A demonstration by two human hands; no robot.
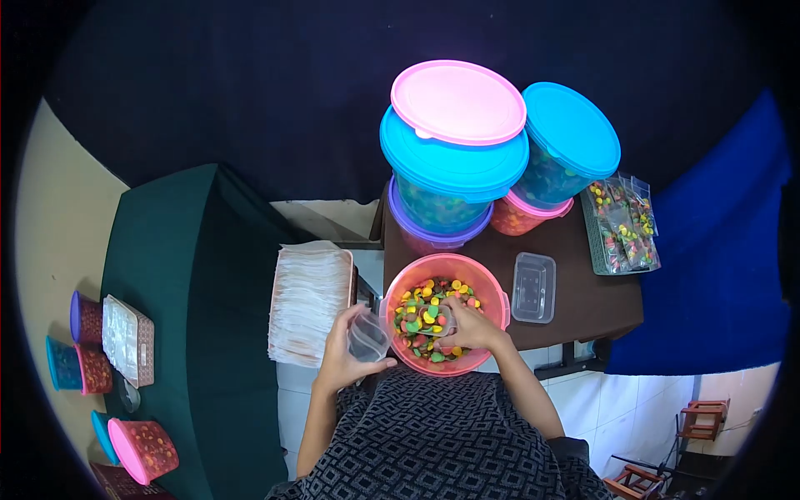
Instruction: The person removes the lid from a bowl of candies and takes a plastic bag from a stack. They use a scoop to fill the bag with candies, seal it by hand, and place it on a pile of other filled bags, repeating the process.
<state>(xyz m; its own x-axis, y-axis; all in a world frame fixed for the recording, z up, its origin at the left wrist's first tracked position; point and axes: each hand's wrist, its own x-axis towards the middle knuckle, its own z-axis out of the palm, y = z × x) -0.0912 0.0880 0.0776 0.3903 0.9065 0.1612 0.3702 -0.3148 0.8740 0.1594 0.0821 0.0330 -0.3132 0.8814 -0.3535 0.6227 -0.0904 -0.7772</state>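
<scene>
A pink tub of red, yellow and green candies stands at the front edge of the brown table. My left hand, left of the tub, holds a clear plastic bag with its mouth spread. Inside the tub, my right hand grips a small clear scoop with candies in and around it. Right of the tub lies a clear rectangular container. A basket of stacked clear bags is beside my left hand.
Behind the tub stand stacked tubs with blue lids and a pink lid. A basket of filled candy bags sits at the right. More tubs and a bag basket stand on the green-covered table at left.
</scene>
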